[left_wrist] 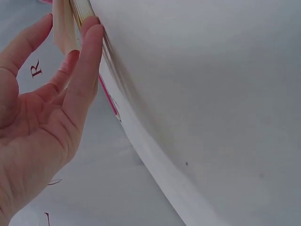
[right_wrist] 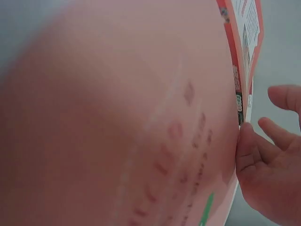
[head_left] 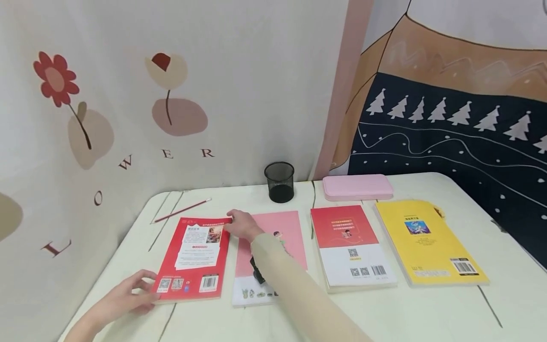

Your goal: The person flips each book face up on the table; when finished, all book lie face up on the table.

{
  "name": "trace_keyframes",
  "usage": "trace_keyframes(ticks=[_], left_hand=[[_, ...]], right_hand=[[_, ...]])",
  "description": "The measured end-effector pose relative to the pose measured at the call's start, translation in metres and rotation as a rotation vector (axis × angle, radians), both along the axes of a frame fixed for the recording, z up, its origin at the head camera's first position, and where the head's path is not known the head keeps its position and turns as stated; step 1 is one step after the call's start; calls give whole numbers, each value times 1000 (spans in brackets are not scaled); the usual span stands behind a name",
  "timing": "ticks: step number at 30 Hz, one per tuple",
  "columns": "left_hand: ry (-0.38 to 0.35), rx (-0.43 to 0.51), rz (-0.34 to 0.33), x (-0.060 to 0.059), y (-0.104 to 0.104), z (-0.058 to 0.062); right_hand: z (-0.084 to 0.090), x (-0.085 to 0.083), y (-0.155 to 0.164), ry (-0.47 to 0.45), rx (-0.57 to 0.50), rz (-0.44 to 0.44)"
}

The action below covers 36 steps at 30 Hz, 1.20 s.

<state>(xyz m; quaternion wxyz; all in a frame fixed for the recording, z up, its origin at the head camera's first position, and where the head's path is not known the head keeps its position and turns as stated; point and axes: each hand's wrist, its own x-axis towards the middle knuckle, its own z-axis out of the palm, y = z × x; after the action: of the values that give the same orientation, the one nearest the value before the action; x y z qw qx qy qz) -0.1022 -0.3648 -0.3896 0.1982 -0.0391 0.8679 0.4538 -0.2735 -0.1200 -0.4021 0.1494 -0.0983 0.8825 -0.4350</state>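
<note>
A red book (head_left: 198, 259) lies at the left of the table with its barcode side up. At its lower left corner is my left hand (head_left: 130, 294), fingers fairly straight. In the left wrist view, fingertips (left_wrist: 94, 28) touch the edge of the pages. My right hand (head_left: 244, 225) reaches to the book's upper right corner. The right wrist view shows its fingers at the edge of the red book (right_wrist: 237, 70), with the thumb apart. Under my right forearm lies a pink and white book (head_left: 271, 256), partly hidden by the sleeve (head_left: 290, 280).
Right of these lie a red and white book (head_left: 350, 251) and a yellow book (head_left: 427, 242). Behind them are a pink case (head_left: 358, 187) and a black mesh pen holder (head_left: 280, 183). A red pencil (head_left: 183, 210) lies at the back left. Printed curtains enclose the table's back.
</note>
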Motion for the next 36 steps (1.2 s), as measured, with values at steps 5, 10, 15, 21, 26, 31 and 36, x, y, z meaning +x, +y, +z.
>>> trace_keyframes(ticks=[5, 10, 15, 21, 26, 31, 36], left_hand=[[1, 0, -1, 0, 0, -3], [8, -6, -19, 0, -1, -3], [26, -23, -29, 0, 0, -3], [45, -12, -50, 0, 1, -1], [46, -10, -56, 2, 1, -1], [53, 3, -72, 2, -1, -1], [44, 10, -66, 0, 0, -1]], right_hand=[[-3, 1, 0, -3, 32, 62], [-5, 0, 4, -28, -71, 34], [-4, -3, 11, -47, -202, 9], [0, -6, 15, -79, -322, -39], [0, -7, 13, -121, -361, -67], [5, -7, 14, -140, -408, -24], [12, -8, 20, -148, -510, 48]])
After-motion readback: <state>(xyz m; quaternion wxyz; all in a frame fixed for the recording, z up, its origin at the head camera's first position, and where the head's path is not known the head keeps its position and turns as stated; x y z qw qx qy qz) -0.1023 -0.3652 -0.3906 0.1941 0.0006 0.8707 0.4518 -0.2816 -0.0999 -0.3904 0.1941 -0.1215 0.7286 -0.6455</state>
